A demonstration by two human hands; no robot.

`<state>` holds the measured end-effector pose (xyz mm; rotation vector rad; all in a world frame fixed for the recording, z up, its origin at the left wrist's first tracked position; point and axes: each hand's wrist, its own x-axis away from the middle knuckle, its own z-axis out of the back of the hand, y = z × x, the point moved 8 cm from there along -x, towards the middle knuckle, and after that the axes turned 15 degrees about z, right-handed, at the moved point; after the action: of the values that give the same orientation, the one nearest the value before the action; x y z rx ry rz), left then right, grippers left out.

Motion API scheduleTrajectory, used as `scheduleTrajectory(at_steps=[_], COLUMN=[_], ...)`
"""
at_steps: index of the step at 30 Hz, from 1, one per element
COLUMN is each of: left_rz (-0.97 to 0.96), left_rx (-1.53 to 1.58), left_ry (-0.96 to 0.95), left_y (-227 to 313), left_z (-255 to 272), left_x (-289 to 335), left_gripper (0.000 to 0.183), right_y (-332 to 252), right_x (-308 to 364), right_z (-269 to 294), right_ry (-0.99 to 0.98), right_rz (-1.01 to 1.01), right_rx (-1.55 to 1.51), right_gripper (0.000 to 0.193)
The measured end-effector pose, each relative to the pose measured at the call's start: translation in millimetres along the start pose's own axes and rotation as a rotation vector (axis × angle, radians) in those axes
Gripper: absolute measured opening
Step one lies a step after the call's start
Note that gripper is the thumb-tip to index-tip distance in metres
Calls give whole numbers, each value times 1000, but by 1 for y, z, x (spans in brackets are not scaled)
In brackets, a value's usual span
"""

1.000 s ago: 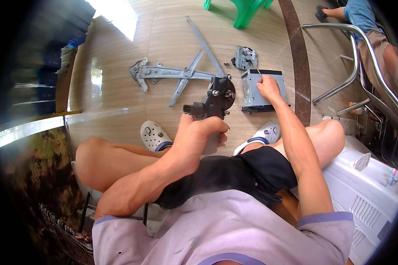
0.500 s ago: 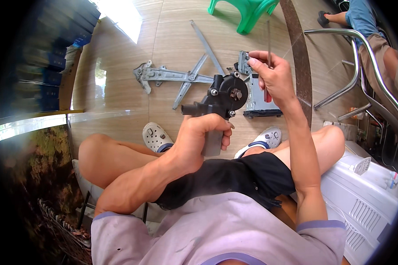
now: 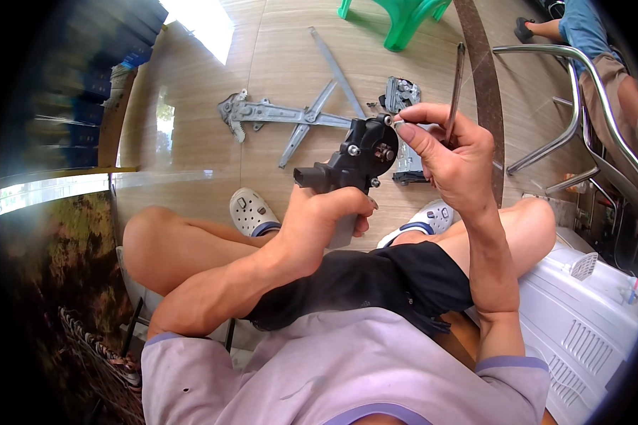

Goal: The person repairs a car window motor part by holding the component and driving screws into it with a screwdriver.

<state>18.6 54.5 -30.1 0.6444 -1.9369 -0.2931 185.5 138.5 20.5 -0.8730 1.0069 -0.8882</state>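
Motor unit (image 3: 354,159), black, sits above your knees, your left hand (image 3: 326,216) closed tight around its lower end. Your right hand (image 3: 450,152) pinches a thin metal tool (image 3: 455,78), fingertip touching the motor's top. Metal regulator arms (image 3: 290,113) lie on the floor beyond.

In the frame there are two hands, one black motor unit (image 3: 358,161), one thin metal tool (image 3: 454,88), one grey scissor-arm mechanism (image 3: 290,113), two clogs and one green stool (image 3: 404,18).

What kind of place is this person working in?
Probably an informal repair spot on a tiled floor: a metal window-lift mechanism lies there, and the left hand holds a black motor unit while the right hand holds a thin tool.
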Motion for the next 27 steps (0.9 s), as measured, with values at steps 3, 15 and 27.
scheduleTrajectory(at_steps=[3, 15, 27], left_rz=[-24, -84, -194], left_rx=[-5, -79, -261], left_ry=[-32, -50, 24], left_y=[3, 9, 12], left_z=[-4, -10, -7], left_x=[2, 2, 0], left_gripper=[19, 24, 26], right_y=[-3, -20, -23], right_x=[2, 1, 5], right_z=[2, 4, 5], right_ry=[40, 66, 73], right_rz=[-34, 167, 148], right_rx=[20, 195, 243], right_gripper=[17, 18, 17])
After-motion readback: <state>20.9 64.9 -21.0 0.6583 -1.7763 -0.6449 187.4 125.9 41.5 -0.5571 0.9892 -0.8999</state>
